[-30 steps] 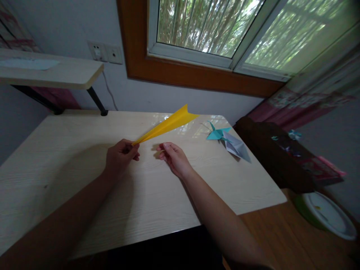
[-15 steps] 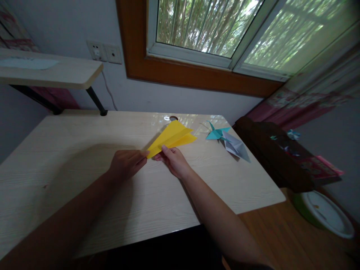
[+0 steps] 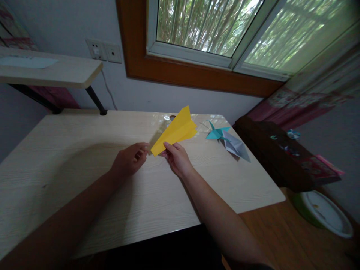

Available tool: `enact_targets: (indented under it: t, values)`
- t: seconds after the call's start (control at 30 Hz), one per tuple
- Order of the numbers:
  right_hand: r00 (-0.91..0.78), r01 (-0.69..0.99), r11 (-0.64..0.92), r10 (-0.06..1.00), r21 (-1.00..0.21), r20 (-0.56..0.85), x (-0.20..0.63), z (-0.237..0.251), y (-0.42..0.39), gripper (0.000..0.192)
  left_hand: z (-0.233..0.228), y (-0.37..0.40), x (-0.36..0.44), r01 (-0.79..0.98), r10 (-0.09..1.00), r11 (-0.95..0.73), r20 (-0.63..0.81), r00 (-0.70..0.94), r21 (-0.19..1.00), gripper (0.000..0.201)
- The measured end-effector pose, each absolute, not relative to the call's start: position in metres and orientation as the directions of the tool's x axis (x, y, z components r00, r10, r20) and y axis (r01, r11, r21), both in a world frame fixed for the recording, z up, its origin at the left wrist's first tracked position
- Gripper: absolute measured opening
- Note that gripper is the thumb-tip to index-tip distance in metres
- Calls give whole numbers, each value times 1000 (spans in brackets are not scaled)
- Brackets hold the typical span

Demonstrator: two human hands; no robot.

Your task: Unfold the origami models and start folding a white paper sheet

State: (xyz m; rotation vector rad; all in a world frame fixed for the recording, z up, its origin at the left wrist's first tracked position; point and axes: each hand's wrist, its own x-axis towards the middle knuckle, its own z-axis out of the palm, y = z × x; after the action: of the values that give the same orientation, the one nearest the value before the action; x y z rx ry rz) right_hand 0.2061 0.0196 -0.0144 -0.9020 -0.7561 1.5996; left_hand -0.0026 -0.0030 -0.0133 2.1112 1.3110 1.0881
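Head view was taken looking down at a pale wood-grain counter (image 3: 84, 176) under a window with a brown wooden frame (image 3: 197, 80). A folded yellow paper sheet, long and wedge-shaped (image 3: 176, 131), was held just above the counter near its middle, narrow tip toward the person, wide end raised toward the window. The right hand (image 3: 177, 159) was closed on the sheet's lower edge, thumb on top, fingers under it. The left hand (image 3: 129, 161) was seen just beside the narrow tip, fingers loosely curled, half open; contact with the paper could not be told, nothing was gripped by it. Both forearms were stretched in from the near edge of the counter.

To the right of the yellow sheet, well apart from the hands, a small teal folded paper crane (image 3: 216, 133) was lying on the counter, touching a grey folded paper piece (image 3: 237, 147) beside it. A dark brown box-like object (image 3: 278, 161) was seen off the counter's right edge. A green bowl with a white lid (image 3: 326, 215) was seen on the wooden floor at lower right. A pale wooden shelf (image 3: 56, 71) was mounted at upper left, with two white wall sockets (image 3: 104, 50) beside it.
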Motion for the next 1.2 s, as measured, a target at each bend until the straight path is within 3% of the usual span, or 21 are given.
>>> enact_targets:
  t: [0.07, 0.17, 0.3, 0.63, 1.2]
  values:
    - [-121, -479, -200, 980, -855, -161, 206, -13, 19, 34, -12, -3, -1, 419, 921, -387, 317, 228, 822, 33]
    - [-141, -439, -194, 979, -877, -146, 206, -13, 18, 34, -11, -2, 3, 150, 949, -215, 170, 264, 965, 48]
    - [-169, -368, -193, 976, -910, -138, 206, -15, 17, 32, -10, 1, 5, -23, 953, -24, 30, 302, 999, 56]
    - [-293, -241, -136, 954, -961, -61, 208, -25, 19, 32, -15, 8, 2, 30, 938, 109, -113, 328, 994, 34]
    - [-287, -258, -134, 956, -957, -57, 205, -22, 16, 26, -6, 2, 6, 200, 891, 145, -216, 400, 969, 32]
